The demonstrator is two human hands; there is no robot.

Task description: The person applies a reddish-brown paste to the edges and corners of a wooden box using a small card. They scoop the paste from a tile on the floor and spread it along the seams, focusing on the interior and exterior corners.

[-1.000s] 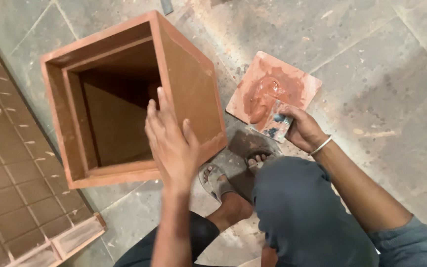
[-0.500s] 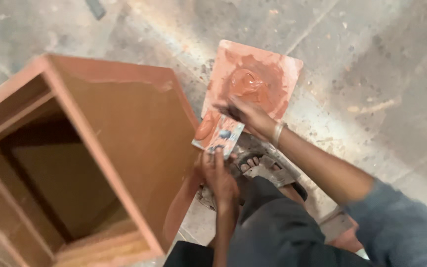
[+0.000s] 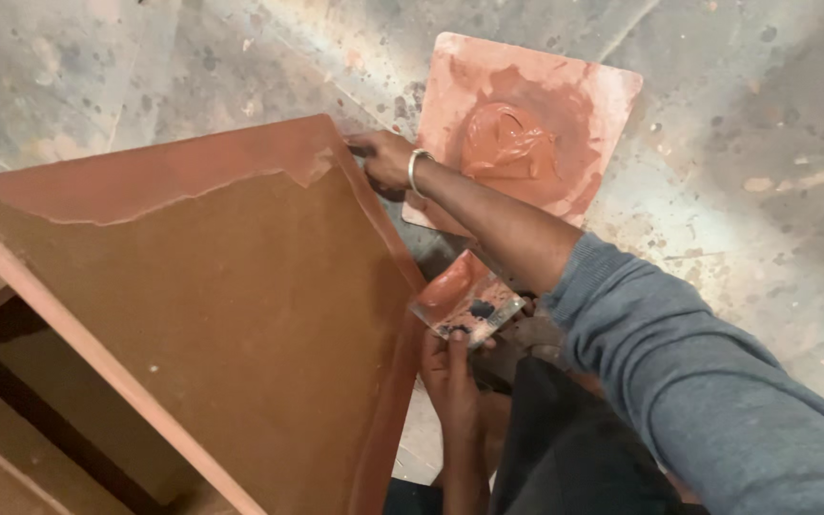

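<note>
On box edge (image 3: 240, 286), right hand (image 3: 383, 160), left hand (image 3: 450, 377) holding scraper (image 3: 469, 303)

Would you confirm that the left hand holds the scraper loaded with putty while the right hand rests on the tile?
Not quite: in the head view the right hand rests on the wooden box's top edge, beside the tile. The left hand does hold the putty-loaded scraper.
</note>
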